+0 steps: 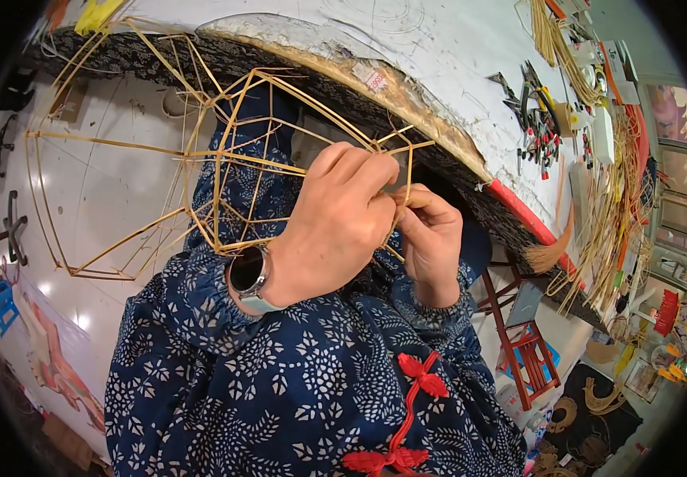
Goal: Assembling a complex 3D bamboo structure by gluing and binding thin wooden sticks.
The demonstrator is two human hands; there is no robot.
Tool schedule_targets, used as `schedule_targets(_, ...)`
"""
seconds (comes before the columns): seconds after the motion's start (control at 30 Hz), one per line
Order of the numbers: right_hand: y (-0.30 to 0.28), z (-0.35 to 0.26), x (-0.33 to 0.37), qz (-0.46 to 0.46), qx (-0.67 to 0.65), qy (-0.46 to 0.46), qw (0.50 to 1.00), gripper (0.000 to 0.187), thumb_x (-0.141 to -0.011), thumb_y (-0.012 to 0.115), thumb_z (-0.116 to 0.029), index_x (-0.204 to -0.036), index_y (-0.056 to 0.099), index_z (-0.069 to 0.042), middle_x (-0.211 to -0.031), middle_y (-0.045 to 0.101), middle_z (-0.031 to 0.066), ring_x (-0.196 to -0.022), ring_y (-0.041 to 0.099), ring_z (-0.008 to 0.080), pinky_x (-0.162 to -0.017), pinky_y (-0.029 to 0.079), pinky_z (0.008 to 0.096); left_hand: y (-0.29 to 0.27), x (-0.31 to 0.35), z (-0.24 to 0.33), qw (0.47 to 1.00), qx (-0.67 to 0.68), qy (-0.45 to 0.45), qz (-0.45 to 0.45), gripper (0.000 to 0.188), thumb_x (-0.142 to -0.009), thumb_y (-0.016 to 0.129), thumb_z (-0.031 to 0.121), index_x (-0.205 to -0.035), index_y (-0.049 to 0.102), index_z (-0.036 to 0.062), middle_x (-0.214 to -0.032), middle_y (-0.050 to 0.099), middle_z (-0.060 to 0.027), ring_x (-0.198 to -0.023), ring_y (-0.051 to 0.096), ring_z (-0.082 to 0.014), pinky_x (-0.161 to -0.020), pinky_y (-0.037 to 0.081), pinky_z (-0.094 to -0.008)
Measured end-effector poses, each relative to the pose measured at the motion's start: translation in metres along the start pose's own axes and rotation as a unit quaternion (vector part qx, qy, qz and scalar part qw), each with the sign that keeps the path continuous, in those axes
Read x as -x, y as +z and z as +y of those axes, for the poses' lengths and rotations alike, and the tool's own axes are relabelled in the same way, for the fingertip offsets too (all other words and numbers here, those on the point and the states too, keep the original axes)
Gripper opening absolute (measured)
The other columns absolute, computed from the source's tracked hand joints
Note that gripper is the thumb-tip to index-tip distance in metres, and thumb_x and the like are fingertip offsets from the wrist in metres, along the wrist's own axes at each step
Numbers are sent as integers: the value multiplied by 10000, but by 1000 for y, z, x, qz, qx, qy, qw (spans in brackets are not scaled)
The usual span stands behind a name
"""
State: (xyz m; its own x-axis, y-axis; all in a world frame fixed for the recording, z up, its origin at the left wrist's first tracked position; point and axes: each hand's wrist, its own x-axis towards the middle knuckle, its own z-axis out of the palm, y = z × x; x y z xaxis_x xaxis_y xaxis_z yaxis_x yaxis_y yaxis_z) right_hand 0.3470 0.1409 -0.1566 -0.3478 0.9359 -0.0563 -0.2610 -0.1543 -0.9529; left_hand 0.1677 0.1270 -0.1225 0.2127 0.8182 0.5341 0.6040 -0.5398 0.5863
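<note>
A large openwork frame of thin bamboo strips (218, 191) spans from the far left to my hands, its strips joined at several corners. My left hand (339, 215), with a watch (248, 270) on its wrist, is closed over the frame's right end. My right hand (432, 234) pinches close beside it, thumb and forefinger together at a strip. The fingertips of both hands meet near one joint. What exactly they pinch there is hidden by the fingers. The frame rests in front of my patterned blue clothing, below the table edge.
A white worktable (447, 48) with a worn, broken edge runs across the top. Pliers (546, 103) and other small tools lie on it at the right, near bundles of bamboo strips (597, 215). A brush (550, 253) hangs over the edge. A red chair (528, 350) stands below.
</note>
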Motion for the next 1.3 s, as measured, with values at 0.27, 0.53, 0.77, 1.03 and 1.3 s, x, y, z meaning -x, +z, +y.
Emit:
schedule_targets(0.27,-13,-48,-30,-46,312,-122,941,128,-799,669,65,-915,625,30,-989,608,100,-931,611,200,-797,507,306,3,-7,4,999,14,-42,20,207,-651,680,-4,-848,618,-17,-1000,599,-137,-912,602,-330,-780,495,-421)
schedule_targets(0.53,34,-119,-39,-201,703,-368,575,240,-666,681,-90,-876,602,-3,-939,581,112,-937,602,289,-810,492,391,4,-21,7,992,7,-33,121,180,-703,645,6,-881,630,-11,-947,592,-122,-795,599,-317,-673,480,-396)
schedule_targets(0.77,-25,-107,-56,-180,547,-404,710,219,-731,664,-38,-947,638,-16,-954,623,118,-900,625,255,-768,496,352,5,-14,7,998,-11,-22,55,202,-691,703,-22,-881,641,6,-961,629,-109,-791,608,-302,-694,476,-406)
schedule_targets(1.03,-446,-128,-182,497,590,-199,604,531,-829,768,-350,-1142,637,58,-991,677,149,-923,627,235,-848,494,365,4,-21,11,999,-18,-12,41,204,-658,722,-21,-836,626,5,-946,613,-100,-802,616,-287,-700,483,-385)
schedule_targets(1.3,-431,-131,-232,490,355,-118,787,380,-903,710,-314,-1045,627,29,-939,654,79,-781,571,193,-694,474,382,12,-11,5,997,-12,-47,56,192,-638,713,-44,-775,593,17,-995,614,-112,-786,611,-272,-679,478,-380)
